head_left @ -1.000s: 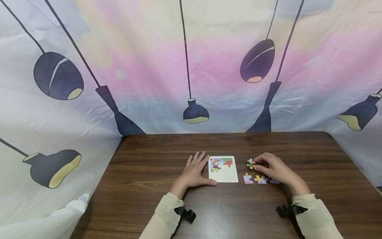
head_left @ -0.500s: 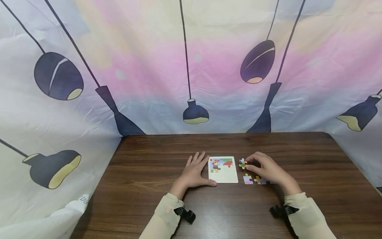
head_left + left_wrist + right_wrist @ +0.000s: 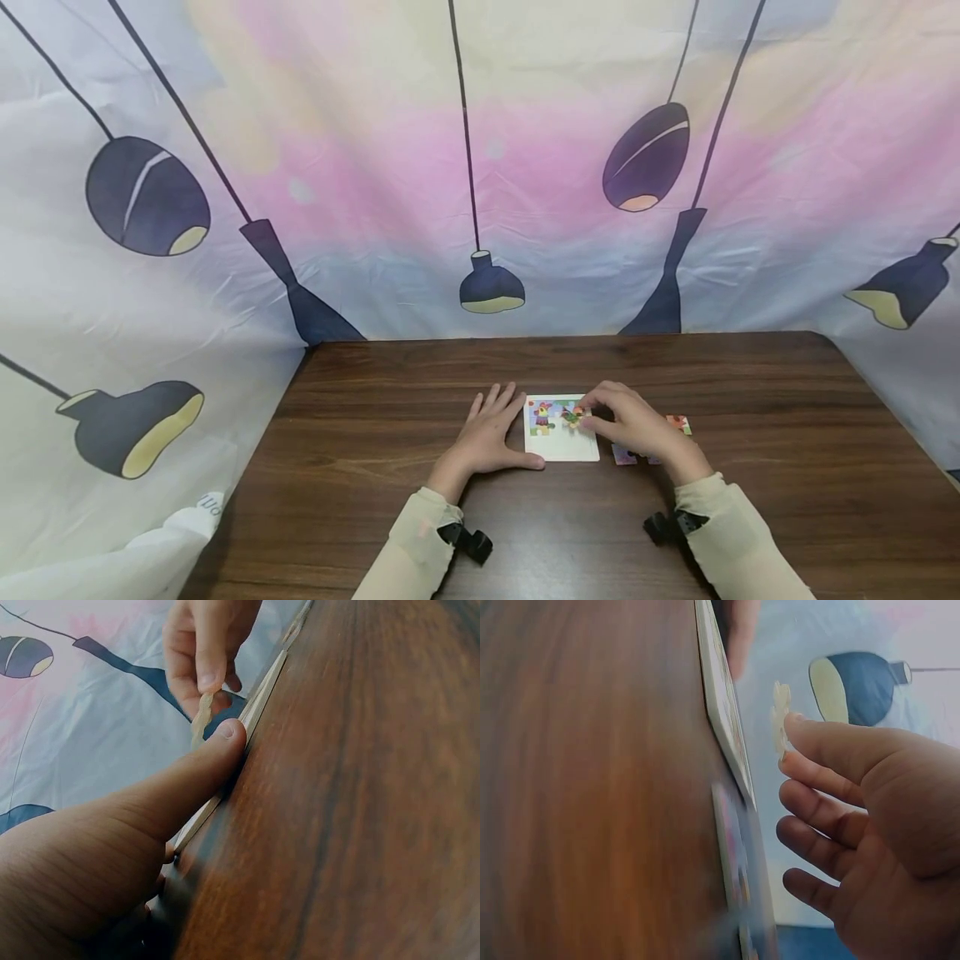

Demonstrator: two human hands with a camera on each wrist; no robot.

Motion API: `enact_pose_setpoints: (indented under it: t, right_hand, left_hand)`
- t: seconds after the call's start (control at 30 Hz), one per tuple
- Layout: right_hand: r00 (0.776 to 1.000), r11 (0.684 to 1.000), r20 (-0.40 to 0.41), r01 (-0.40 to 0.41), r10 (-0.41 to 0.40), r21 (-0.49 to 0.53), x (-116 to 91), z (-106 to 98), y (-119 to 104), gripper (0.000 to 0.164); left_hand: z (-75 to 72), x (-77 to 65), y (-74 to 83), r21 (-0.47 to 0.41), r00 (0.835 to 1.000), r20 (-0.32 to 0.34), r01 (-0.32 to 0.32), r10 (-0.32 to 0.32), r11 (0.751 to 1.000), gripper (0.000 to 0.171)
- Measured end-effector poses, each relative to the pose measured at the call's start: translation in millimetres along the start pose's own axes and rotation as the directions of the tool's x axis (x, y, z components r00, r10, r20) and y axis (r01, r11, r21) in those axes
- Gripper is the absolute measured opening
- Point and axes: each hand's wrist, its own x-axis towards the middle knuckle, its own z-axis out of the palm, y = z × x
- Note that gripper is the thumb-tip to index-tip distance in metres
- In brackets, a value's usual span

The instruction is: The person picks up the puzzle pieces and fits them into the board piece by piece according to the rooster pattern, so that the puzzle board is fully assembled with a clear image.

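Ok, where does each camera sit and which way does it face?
Head: on the head, facing forward and down at the puzzle board and table; left hand, right hand and sleeves show.
Left wrist: on that wrist, looking past its thumb along the board's edge; the right hand beyond.
Right wrist: on that wrist, looking past its fingers at the pinched puzzle piece; part of the left hand shows.
Both wrist views share the puzzle piece.
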Motion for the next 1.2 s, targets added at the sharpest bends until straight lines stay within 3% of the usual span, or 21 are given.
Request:
enact_pose_setpoints:
  t: [0.33,0.57,1.2]
  right_hand:
    - [0.998,0.999,0.036,0.048,-0.047,-0.016,11,12,-4,0.021]
    - [0.997,1.000,0.076,0.021,-0.022,0.011,10,16,-6,0.024]
    - [0.994,0.999,0.112,0.018,-0.013,-0.037,12,21,-9,0.030]
  left_hand:
    - [0.0,1.6,3.7,0.009,1.000,0.006,-0.005,0.005,1.000,0.117]
    - [-1.6,-0.1,3.6,0.009,1.000,0.010,-0.002,0.002,1.000,0.116]
    - [-0.1,0.8,-0.3,0.013,1.000,0.005,-0.010,0.010,1.000,0.116]
